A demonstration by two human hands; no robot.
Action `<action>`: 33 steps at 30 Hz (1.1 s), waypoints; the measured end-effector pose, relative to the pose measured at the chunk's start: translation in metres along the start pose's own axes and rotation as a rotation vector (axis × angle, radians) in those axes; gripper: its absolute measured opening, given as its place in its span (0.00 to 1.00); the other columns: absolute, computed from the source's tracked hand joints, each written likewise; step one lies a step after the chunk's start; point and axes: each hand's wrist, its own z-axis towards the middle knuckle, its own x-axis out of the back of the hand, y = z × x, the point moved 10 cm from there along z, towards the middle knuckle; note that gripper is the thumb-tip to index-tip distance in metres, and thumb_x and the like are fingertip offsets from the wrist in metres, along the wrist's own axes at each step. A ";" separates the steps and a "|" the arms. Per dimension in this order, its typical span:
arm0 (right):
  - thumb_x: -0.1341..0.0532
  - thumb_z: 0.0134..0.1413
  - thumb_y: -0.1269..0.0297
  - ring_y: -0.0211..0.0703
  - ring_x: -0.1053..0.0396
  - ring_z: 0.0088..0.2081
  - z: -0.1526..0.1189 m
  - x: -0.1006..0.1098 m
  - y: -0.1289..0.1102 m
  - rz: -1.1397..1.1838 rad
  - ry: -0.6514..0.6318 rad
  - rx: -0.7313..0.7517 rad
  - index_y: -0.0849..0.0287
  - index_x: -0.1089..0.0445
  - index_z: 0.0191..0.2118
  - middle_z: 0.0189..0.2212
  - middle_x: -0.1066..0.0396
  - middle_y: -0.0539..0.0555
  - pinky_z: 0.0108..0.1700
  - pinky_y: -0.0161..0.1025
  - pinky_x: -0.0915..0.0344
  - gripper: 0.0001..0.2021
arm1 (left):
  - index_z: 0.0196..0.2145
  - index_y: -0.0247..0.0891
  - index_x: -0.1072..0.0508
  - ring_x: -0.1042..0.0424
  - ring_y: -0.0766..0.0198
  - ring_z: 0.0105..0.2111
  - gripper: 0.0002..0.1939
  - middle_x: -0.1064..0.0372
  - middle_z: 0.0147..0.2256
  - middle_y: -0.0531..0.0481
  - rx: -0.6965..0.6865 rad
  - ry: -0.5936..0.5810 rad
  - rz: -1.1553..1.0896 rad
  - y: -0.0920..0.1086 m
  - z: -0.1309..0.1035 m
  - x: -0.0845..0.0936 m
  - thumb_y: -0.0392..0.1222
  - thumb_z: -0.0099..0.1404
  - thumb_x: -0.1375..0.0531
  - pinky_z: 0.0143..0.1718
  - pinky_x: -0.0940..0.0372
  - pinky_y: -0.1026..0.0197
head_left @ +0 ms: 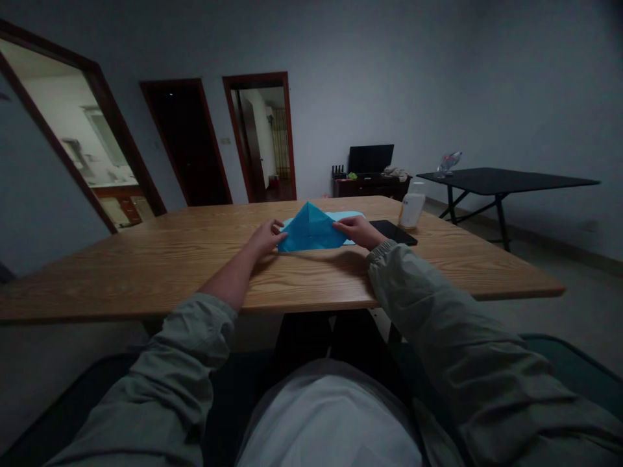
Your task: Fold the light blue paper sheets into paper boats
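A folded blue paper point(311, 232) with a pointed top is held up over the wooden table point(195, 266). My left hand point(267, 237) pinches its left corner between thumb and fingers. The right corner is gripped by my right hand point(357, 230), thumb and fingers pressed together. Behind the folded paper lies a light blue sheet point(346, 215), partly hidden by it. A dark flat device point(395, 232) rests just to the right, beyond my right hand.
A clear bottle point(413, 206) stands on the table past the dark device. Farther back are a black table point(506, 180) at the right and a dark cabinet point(372, 188) carrying a screen point(370, 158). Doorways line the far wall at the left.
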 end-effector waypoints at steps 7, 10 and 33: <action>0.49 0.62 0.50 0.41 0.34 0.28 -0.012 -0.003 -0.058 -0.435 0.249 0.182 0.62 0.23 0.36 0.27 0.26 0.54 0.32 0.36 0.46 0.24 | 0.34 0.35 0.27 0.32 0.56 0.43 0.09 0.32 0.41 0.42 -0.187 0.278 0.218 0.058 -0.009 0.000 0.44 0.59 0.38 0.48 0.38 0.54; 0.51 0.64 0.53 0.44 0.29 0.34 -0.016 -0.024 -0.078 -0.583 0.224 0.176 0.57 0.24 0.45 0.34 0.23 0.57 0.35 0.36 0.44 0.21 | 0.46 0.35 0.29 0.30 0.60 0.37 0.23 0.30 0.42 0.43 -0.121 0.057 -0.198 0.064 -0.009 -0.036 0.55 0.60 0.39 0.38 0.34 0.59; 0.44 0.56 0.49 0.43 0.31 0.32 0.009 0.004 0.000 -0.247 0.119 0.064 0.63 0.23 0.36 0.31 0.24 0.54 0.35 0.36 0.37 0.21 | 0.45 0.31 0.26 0.28 0.58 0.35 0.27 0.25 0.38 0.44 0.025 -0.107 -0.483 0.014 -0.004 -0.038 0.50 0.50 0.33 0.39 0.33 0.56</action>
